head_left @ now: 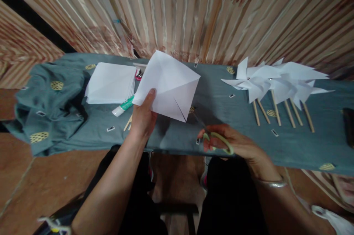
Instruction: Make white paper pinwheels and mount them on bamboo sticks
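My left hand (pixel 144 117) grips a square sheet of white paper (pixel 171 78) by its left corner, thumb on top. Crease lines cross the sheet, and one slit runs inward from its lowest corner. In my right hand (pixel 224 139) is a pair of scissors (pixel 218 140) with pale green handles. The blades point up and left, just to the right of the slit corner and apart from the paper. Motion or dim light blurs the blades, so how far they are spread is unclear.
Several white paper pinwheels (pixel 272 78) on wooden sticks lie at the right. A stack of white paper (pixel 110 82), a green and white glue tube (pixel 123 106), a small red box (pixel 139 74) and sticks (pixel 128 122) lie left. Bunched cloth (pixel 55 98) covers the table's left end.
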{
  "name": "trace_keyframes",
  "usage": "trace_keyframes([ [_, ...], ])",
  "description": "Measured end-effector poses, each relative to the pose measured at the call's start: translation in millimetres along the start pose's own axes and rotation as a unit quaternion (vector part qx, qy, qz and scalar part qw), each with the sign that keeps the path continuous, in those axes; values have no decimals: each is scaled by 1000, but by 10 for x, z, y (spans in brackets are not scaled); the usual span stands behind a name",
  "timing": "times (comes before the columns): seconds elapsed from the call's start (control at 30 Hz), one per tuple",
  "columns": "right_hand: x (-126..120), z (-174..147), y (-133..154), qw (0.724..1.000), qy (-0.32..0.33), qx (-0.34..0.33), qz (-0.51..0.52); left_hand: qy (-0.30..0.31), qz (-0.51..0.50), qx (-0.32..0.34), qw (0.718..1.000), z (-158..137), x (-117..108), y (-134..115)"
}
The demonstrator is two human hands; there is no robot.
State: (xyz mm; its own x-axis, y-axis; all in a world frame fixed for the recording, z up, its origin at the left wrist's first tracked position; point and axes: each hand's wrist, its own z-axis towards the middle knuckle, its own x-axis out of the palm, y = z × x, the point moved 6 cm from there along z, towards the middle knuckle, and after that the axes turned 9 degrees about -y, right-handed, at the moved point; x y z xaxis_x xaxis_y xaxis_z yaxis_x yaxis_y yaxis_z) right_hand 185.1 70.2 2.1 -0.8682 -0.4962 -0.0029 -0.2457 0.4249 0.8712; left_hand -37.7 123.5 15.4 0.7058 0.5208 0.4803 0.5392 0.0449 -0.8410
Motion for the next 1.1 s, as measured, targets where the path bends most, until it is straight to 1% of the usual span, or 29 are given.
trace_keyframes([
  [0.03,-115,0,5,999,-32,-19,-6,4,3,-2,1000,1,-4,-2],
  [0.07,-238,5,13,996,-79,-42,-6,9,7,-9,1000,-3,-8,6],
  [0.1,-371,7,29,987,-147,-70,1,16,13,-18,1000,-11,-8,23],
  [0.13,-506,-6,52,967,-231,-104,15,26,20,-29,999,-23,-4,49],
  [0.2,-683,-62,95,914,-372,-159,30,52,41,-44,997,-55,9,108],
  [0.23,-715,-86,117,891,-415,-179,31,64,54,-48,995,-75,14,143],
  [0.27,-713,-91,139,879,-435,-192,29,74,71,-51,993,-96,15,181],
  [0.3,-690,-81,157,876,-438,-199,27,81,90,-55,991,-118,12,225],
  [0.33,-656,-57,169,880,-429,-200,30,86,111,-62,988,-141,6,275],
  [0.47,-508,78,152,919,-350,-171,60,122,182,-118,969,-234,-2,482],
  [0.53,-460,133,124,934,-315,-148,75,133,185,-130,965,-257,16,525],
  [0.6,-451,160,109,938,-309,-135,87,135,168,-137,967,-267,50,528],
  [0.67,-488,154,115,925,-341,-139,95,146,128,-147,970,-287,112,504],
  [0.73,-551,126,127,898,-396,-156,114,180,83,-160,967,-337,201,477],
  [0.8,-613,97,131,867,-445,-174,143,213,59,-168,961,-404,264,471],
  [0.87,-653,88,137,847,-469,-190,161,217,55,-165,961,-461,275,500],
  [0.93,-664,102,149,842,-476,-200,159,217,56,-142,964,-514,271,552],
  [1.03,-615,151,160,851,-464,-200,143,234,95,-89,964,-601,299,649],
  [1.1,-548,187,159,860,-448,-199,144,243,90,-67,963,-644,343,691],
])
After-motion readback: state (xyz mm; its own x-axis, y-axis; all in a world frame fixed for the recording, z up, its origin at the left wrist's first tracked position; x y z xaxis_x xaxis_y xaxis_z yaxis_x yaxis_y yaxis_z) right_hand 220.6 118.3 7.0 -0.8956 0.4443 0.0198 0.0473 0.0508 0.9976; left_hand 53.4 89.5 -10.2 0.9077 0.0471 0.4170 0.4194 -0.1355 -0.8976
